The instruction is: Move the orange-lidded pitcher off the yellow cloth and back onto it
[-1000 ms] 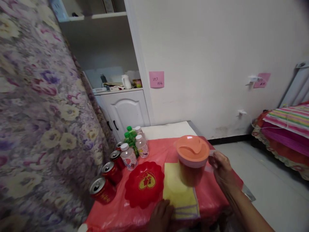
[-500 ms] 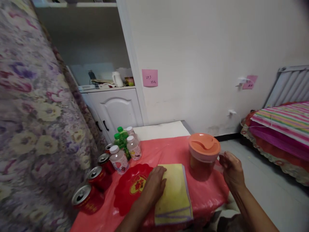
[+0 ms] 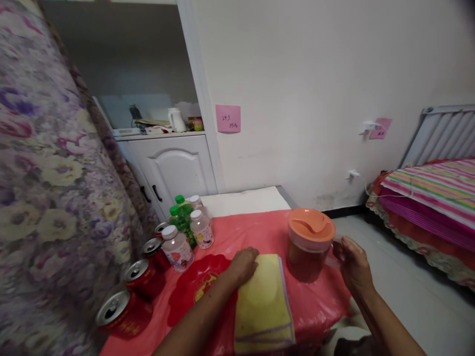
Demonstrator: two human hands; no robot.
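My right hand [image 3: 352, 262] is closed around the handle of a clear plastic pitcher [image 3: 307, 259] with an orange lid [image 3: 311, 224]. The pitcher stands upright on the red-covered table and seems to hold brownish liquid. A folded yellow cloth [image 3: 262, 301] with purple-grey edging lies flat to its left. On the cloth's upper left edge rests my left hand [image 3: 243, 265], its fingers stretched forward and apparently holding nothing. Beneath my left forearm is a red scalloped plate [image 3: 181, 296] with a gold print, partly hidden by the arm.
Red drink cans [image 3: 128, 314] line the table's left side. Behind them stand white-capped bottles [image 3: 177, 249] and green-capped bottles [image 3: 181, 217]. A flowered curtain [image 3: 55, 198] hangs at the left, a white cabinet [image 3: 178, 168] behind. A bed [image 3: 430, 207] is at the right.
My left hand has slid slightly forward along the cloth's edge. The view has shifted a little; my right hand remains on the pitcher's handle.
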